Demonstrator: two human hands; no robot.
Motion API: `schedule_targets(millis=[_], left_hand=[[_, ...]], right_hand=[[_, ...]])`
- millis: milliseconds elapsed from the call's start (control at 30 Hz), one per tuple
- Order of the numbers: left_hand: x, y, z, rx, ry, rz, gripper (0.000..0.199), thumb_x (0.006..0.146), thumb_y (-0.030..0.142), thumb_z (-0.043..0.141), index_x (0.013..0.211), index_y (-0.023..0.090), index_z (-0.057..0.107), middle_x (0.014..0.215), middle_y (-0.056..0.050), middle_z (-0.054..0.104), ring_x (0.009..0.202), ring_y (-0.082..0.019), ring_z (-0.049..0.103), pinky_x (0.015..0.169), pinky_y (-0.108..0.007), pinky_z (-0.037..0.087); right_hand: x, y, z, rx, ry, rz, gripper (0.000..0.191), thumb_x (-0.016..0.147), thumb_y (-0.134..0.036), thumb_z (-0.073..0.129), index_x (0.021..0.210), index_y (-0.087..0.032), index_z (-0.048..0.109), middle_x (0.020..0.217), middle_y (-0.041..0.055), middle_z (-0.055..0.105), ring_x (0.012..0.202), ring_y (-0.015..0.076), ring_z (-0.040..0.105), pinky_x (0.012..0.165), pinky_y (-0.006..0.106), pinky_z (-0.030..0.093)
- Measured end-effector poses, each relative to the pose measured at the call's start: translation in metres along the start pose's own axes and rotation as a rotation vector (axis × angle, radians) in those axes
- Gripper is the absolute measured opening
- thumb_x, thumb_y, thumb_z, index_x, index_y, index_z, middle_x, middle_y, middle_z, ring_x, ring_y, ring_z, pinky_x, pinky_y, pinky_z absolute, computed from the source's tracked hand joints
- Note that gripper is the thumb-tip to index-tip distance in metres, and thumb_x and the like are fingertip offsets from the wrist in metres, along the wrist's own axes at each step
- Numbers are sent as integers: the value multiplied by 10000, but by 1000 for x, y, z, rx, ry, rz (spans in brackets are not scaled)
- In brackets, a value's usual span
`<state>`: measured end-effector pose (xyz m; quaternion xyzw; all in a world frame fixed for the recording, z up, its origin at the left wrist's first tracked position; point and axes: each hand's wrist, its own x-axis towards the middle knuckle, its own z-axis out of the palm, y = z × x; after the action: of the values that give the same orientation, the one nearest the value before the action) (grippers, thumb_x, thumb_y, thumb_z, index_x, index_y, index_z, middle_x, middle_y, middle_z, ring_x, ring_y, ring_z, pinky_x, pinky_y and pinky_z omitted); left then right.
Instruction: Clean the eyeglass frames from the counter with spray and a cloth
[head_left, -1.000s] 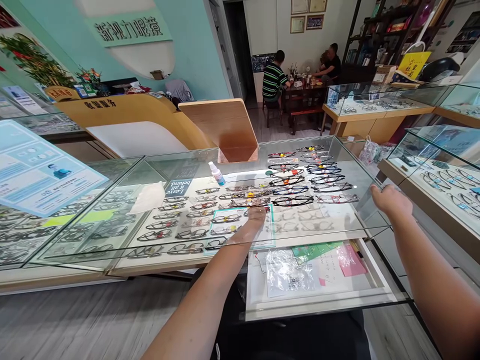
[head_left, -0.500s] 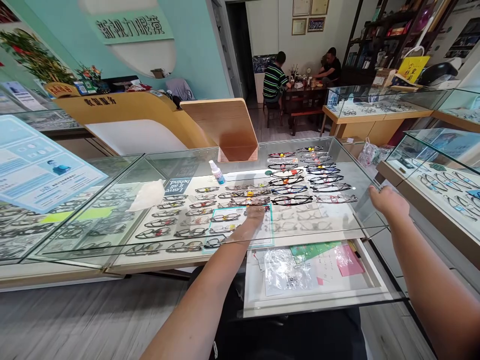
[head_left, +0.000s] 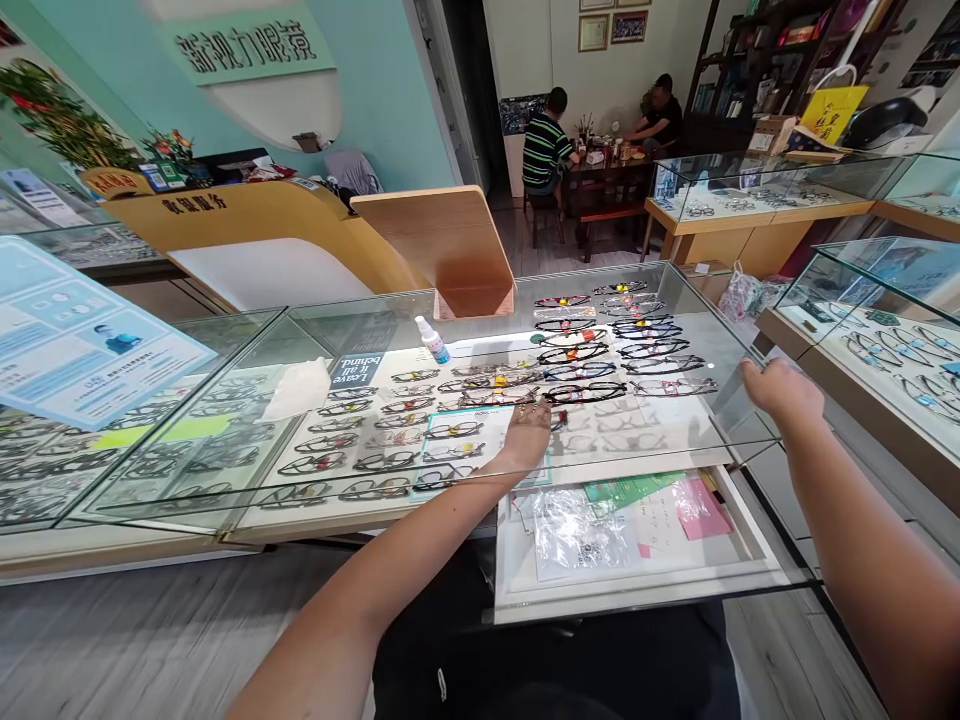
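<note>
My left hand (head_left: 529, 430) reaches under the glass top of a display case (head_left: 360, 320). Its fingers are closed on a pair of glasses (head_left: 559, 421); only a dark and reddish end sticks out to the right of the hand. Just beyond it lie rows of eyeglasses (head_left: 585, 393) with small coloured tags. More eyeglasses (head_left: 385, 460) are lined up left of the hand, some on a teal-bordered card. My right hand (head_left: 784, 392) is at the case's right end, its fingers curled at the glass edge and partly hidden from view.
An open drawer (head_left: 637, 590) with plastic bags and papers juts out below the case. On the glass stand a spray bottle (head_left: 433, 342), a white cloth (head_left: 298, 390) and a wooden stand (head_left: 442, 240). Another showcase (head_left: 885, 330) is at right. Two people sit at a far table (head_left: 611, 175).
My left hand has moved a little to the right inside the case, carrying the pair of glasses. My right hand stays at the case's right end. The view has shifted slightly.
</note>
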<state>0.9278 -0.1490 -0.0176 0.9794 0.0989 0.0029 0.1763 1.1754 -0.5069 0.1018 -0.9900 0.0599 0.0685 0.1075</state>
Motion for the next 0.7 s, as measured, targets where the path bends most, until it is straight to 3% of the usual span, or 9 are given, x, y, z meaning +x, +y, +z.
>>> schedule_targets(millis=[100, 167, 267, 533, 700], left_hand=[[-27, 10, 7, 122, 7, 71, 484, 1082, 153, 494, 1559, 164, 575, 1721, -188, 437, 1650, -386, 300, 1319, -639, 268], [-43, 12, 12, 182, -12, 101, 554, 1063, 62, 366, 1569, 154, 574, 1746, -171, 415, 1686, -364, 234, 1334, -596, 233], [-52, 9, 19, 255, -39, 106, 577, 1054, 57, 335, 1564, 155, 585, 1725, -157, 458, 1677, -359, 269, 1322, -568, 261], [-32, -5, 37, 350, -85, 73, 605, 982, 61, 466, 1563, 155, 604, 1642, -191, 554, 1616, -386, 379, 1252, -583, 346], [-34, -14, 40, 362, -116, 72, 547, 999, 99, 506, 1525, 168, 642, 1652, -185, 543, 1593, -385, 407, 1253, -580, 351]], right_hand=[[1, 0, 1, -4, 3, 3, 796, 1073, -638, 310, 1514, -20, 548, 1506, 344, 625, 1438, 476, 602, 1165, 593, 501], [1, 0, 1, -9, 6, 7, 792, 1072, -636, 319, 1514, -22, 552, 1508, 345, 623, 1434, 480, 603, 1165, 595, 502], [0, 0, 1, -12, 14, 13, 799, 1067, -642, 322, 1515, -24, 557, 1517, 332, 625, 1428, 483, 607, 1168, 589, 499], [-1, 1, 0, -14, 17, 12, 824, 1059, -659, 320, 1508, -12, 560, 1511, 325, 633, 1415, 484, 615, 1165, 575, 499], [-1, 0, -1, -16, 16, 15, 836, 1059, -662, 308, 1521, -8, 549, 1524, 329, 620, 1425, 486, 606, 1172, 579, 492]])
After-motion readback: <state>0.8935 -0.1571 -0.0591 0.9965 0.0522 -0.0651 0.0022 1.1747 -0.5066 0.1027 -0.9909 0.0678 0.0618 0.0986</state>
